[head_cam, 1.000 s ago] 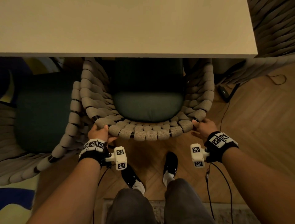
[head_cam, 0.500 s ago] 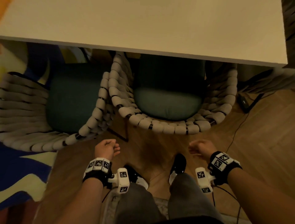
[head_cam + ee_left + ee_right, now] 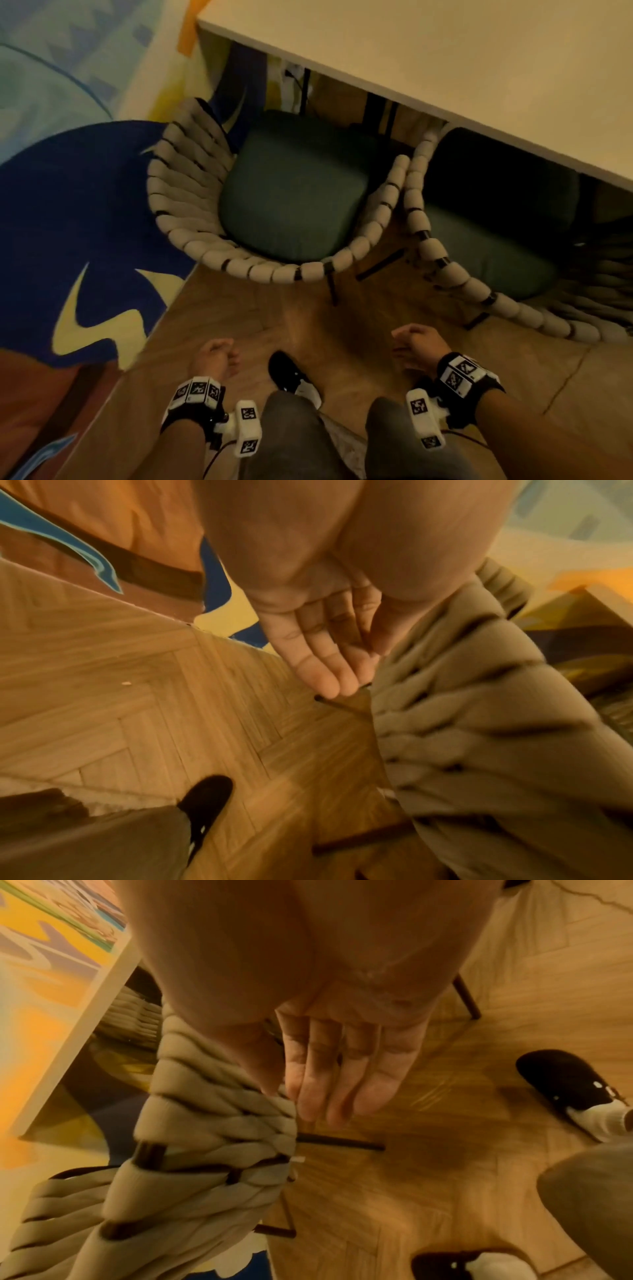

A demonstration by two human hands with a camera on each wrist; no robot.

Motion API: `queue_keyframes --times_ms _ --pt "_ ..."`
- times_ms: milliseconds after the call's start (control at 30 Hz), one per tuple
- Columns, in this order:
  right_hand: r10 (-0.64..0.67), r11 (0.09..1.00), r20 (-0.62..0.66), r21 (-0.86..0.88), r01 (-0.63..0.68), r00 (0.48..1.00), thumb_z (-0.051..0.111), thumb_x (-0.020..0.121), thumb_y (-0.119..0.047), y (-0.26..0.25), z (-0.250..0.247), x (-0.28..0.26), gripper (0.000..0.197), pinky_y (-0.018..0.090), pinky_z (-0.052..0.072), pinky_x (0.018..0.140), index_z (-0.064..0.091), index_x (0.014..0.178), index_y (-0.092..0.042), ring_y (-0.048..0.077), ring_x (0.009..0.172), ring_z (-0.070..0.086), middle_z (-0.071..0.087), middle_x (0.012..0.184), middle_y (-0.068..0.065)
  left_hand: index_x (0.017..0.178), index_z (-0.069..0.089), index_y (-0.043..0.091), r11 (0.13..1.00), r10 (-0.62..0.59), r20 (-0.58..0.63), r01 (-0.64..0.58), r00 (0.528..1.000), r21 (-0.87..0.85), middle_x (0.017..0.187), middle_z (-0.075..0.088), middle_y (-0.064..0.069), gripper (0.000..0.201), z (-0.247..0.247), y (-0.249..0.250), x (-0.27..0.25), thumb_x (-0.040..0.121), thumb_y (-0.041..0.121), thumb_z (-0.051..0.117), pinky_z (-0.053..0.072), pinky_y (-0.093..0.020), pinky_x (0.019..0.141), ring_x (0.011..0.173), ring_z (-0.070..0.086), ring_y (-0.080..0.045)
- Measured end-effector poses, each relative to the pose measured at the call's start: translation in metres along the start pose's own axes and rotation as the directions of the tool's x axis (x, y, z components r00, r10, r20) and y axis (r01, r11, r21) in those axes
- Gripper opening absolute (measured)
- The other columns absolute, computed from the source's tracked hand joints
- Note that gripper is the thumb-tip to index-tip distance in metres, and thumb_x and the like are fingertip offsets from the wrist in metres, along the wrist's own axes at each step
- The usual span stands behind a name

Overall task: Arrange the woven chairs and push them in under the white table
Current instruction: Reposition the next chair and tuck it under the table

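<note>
Two woven chairs with green cushions stand at the white table (image 3: 445,51). The left woven chair (image 3: 260,270) sits angled, with its seat mostly out from under the tabletop. The right woven chair (image 3: 455,274) is tucked further under, its side touching the left one. My left hand (image 3: 214,356) and right hand (image 3: 416,344) hang over the wooden floor, short of both chair backs, holding nothing. In the wrist views the left hand (image 3: 325,653) and right hand (image 3: 342,1069) show relaxed fingers beside a woven back (image 3: 462,710) (image 3: 212,1123).
A blue, yellow and brown patterned rug (image 3: 68,205) covers the floor to the left, under part of the left chair. My legs and a black shoe (image 3: 287,373) are between my hands. Thin dark chair legs (image 3: 332,291) stick out onto the herringbone floor.
Both hands let go of the right chair's back rim and drew back toward my body. The view swung left, bringing the left chair to the middle.
</note>
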State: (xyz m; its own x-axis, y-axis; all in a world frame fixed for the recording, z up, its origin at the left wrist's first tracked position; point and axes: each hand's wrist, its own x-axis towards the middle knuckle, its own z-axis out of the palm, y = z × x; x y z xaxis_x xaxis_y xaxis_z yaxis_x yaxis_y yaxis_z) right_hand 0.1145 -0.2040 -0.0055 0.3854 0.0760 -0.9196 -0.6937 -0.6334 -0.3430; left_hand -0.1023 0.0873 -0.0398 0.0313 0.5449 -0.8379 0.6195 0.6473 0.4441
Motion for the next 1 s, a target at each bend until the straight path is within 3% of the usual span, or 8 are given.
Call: queue_keyframes --times_ms 133,300,400,500,633,733,833,1000 --pt "-0.011 0.997 0.01 0.081 0.01 1.0 0.051 0.096 -0.008 -0.044 0.075 -0.007 0.007 0.017 0.044 0.041 0.058 0.093 -0.009 0.02 0.068 0.06 0.062 0.08 0.009 0.08 0.05 0.013 1.0 -0.004 0.0 0.004 1.0 -0.026 0.073 0.053 -0.014 0.021 -0.062 0.035 0.032 0.098 0.002 0.047 0.048 -0.027 0.037 0.055 0.056 -0.027" --pt "0.033 0.968 0.002 0.251 -0.032 0.999 0.057 0.094 -0.017 -0.098 0.131 0.0 0.015 0.034 0.047 0.064 0.059 0.105 -0.008 0.022 0.079 0.059 0.06 0.088 0.008 0.083 0.054 0.008 0.996 0.083 0.011 -0.083 0.996 -0.042 0.074 0.054 -0.014 0.018 -0.095 0.099 0.055 0.097 -0.001 0.046 0.05 -0.024 0.038 0.042 0.061 -0.018" --pt "0.057 0.938 -0.033 0.344 -0.042 0.998 0.062 0.092 -0.022 -0.123 0.145 0.007 0.02 0.034 0.049 0.066 0.058 0.103 -0.005 0.022 0.079 0.059 0.06 0.09 0.009 0.096 0.059 0.003 0.993 0.116 -0.015 -0.117 0.993 -0.024 0.081 0.058 -0.014 0.011 -0.095 0.142 0.069 0.096 0.001 0.048 0.051 -0.035 0.053 0.063 0.059 -0.024" --pt "0.123 0.894 -0.07 0.44 -0.08 0.99 0.068 0.087 -0.028 -0.136 0.156 0.017 0.044 0.038 0.051 0.067 0.052 0.121 -0.005 0.028 0.088 0.061 0.062 0.107 0.013 0.106 0.058 0.007 0.992 0.117 0.016 -0.116 0.993 -0.048 0.104 0.059 -0.017 0.013 -0.087 0.185 0.085 0.096 0.004 0.05 0.056 -0.039 0.069 0.084 0.061 -0.028" --pt "0.198 0.839 -0.115 0.533 -0.108 0.973 0.069 0.086 -0.029 -0.144 0.167 0.035 0.054 0.036 0.044 0.057 0.049 0.128 -0.002 0.028 0.08 0.057 0.06 0.117 0.015 0.138 0.044 0.011 0.998 0.064 0.074 -0.063 0.995 -0.027 0.131 0.055 -0.013 0.048 -0.075 0.228 0.111 0.095 0.025 0.058 0.048 -0.05 0.095 0.12 0.054 -0.033" --pt "0.27 0.78 -0.124 0.61 -0.141 0.955 0.065 0.089 -0.027 -0.148 0.169 0.044 0.049 0.037 0.043 0.063 0.046 0.13 -0.008 0.027 0.075 0.053 0.058 0.11 0.013 0.136 0.047 0.012 1.0 0.023 0.121 -0.022 0.992 -0.017 0.129 0.057 -0.015 0.046 -0.064 0.252 0.128 0.094 0.027 0.058 0.049 -0.05 0.092 0.112 0.058 -0.034" --pt "0.32 0.771 -0.156 0.616 -0.162 0.934 0.072 0.082 -0.032 -0.152 0.172 0.052 0.073 0.044 0.046 0.077 0.038 0.143 -0.007 0.037 0.106 0.057 0.054 0.133 0.018 0.13 0.054 0.014 0.999 -0.04 0.15 0.044 0.988 -0.02 0.121 0.063 -0.014 0.043 -0.055 0.266 0.142 0.091 0.027 0.063 0.054 -0.045 0.072 0.1 0.063 -0.034" --pt "0.352 0.759 -0.163 0.626 -0.18 0.922 0.067 0.086 -0.028 -0.159 0.176 0.048 0.052 0.037 0.043 0.064 0.05 0.131 -0.007 0.032 0.089 0.055 0.058 0.119 0.015 0.128 0.056 0.012 0.989 -0.142 0.132 0.144 0.981 -0.009 0.115 0.065 -0.018 0.043 -0.046 0.276 0.155 0.087 0.021 0.066 0.054 -0.049 0.073 0.1 0.064 -0.036"
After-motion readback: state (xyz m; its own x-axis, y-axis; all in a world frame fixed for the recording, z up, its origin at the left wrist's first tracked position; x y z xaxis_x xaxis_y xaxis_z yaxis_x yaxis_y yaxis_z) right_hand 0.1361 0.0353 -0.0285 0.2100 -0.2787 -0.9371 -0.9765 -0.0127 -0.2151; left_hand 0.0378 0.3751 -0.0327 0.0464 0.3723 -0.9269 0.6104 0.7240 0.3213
